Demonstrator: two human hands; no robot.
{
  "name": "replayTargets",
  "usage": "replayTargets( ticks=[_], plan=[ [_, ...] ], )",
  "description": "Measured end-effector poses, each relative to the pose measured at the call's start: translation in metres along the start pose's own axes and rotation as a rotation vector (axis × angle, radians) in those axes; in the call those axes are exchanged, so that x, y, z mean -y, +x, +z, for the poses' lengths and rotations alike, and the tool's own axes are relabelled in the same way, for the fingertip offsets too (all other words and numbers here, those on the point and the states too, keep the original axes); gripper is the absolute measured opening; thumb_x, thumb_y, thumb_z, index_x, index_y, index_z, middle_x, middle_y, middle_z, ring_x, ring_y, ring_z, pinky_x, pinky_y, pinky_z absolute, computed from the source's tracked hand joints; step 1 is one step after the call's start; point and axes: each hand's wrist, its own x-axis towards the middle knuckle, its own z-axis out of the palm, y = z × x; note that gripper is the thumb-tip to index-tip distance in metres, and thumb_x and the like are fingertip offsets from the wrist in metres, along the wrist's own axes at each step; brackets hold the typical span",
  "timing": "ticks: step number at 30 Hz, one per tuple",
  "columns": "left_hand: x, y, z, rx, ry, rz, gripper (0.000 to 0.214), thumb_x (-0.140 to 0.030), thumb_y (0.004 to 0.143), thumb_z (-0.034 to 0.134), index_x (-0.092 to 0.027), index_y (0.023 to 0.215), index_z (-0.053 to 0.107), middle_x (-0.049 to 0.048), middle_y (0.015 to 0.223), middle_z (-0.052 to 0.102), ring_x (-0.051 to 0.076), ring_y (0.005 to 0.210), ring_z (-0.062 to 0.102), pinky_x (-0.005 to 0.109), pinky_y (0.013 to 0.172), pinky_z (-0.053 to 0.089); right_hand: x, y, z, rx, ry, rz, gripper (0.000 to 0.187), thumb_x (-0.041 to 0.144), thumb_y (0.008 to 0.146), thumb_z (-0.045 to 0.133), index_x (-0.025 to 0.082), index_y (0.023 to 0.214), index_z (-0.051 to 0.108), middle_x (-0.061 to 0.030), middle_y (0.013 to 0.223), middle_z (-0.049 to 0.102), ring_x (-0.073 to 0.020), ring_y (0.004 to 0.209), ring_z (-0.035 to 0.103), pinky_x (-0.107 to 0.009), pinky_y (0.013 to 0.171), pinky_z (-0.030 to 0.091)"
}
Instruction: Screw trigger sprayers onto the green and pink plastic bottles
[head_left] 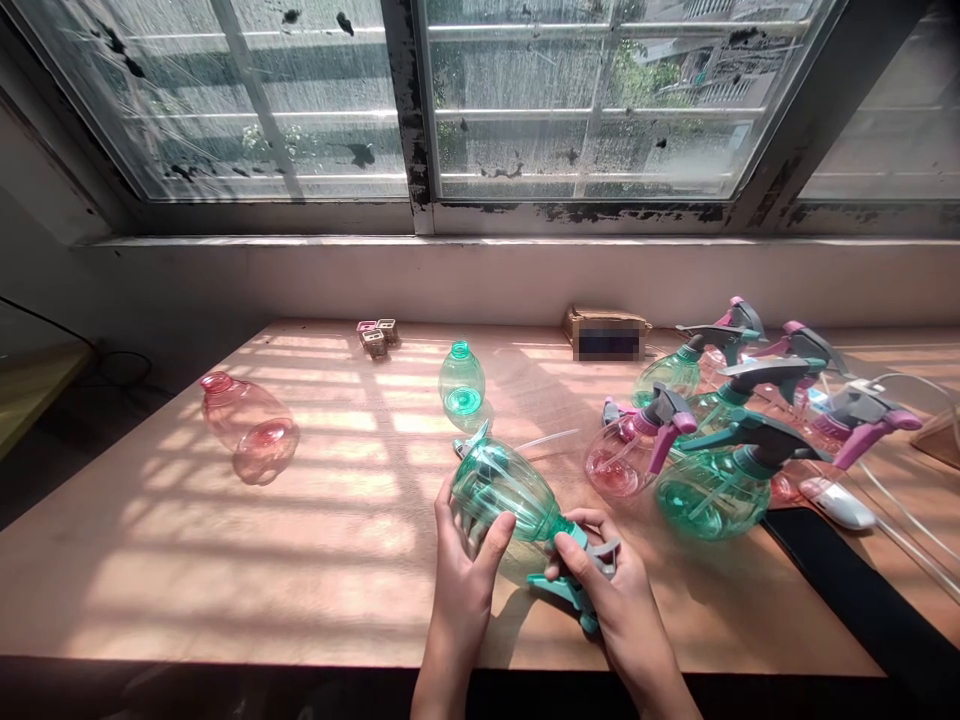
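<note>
Between cupped left fingers [496,543] and right fingers [579,564] pinching its neck [559,527] slants a green bottle [517,492].

— From where does the light come?
— Through the streaked window [510,110]; on the wooden table [225,570] it makes bright stripes and shadow bands.
— Is there glare?
— A little, on the tilted green spray bottle [510,488]. Below the table's edge it is very dark.
— And the sharpness?
— Mostly good, but a pixelated patch covers part of the cardboard box [607,321].
</note>
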Motion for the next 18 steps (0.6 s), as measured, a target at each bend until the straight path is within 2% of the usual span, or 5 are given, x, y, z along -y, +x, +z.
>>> replayTargets(
  ticks=[18],
  plan=[
    [-0.0002,0.0003,-0.0007,0.015,-0.014,-0.001,0.076,-0.043,0.090,0.076,-0.031,0.154,0.037,0.0113,0.150,0.059,0.029,0.141,0.057,0.040,0.115,0.048,-0.0005,-0.0001,-0.0019,0.023,-0.002,-0.002,0.053,0.056,0.075,0.092,0.019,0.103,0.067,-0.0028,0.077,0.079,-0.0180,0.066,0.073,-0.029,0.065,0.064]
  ],
)
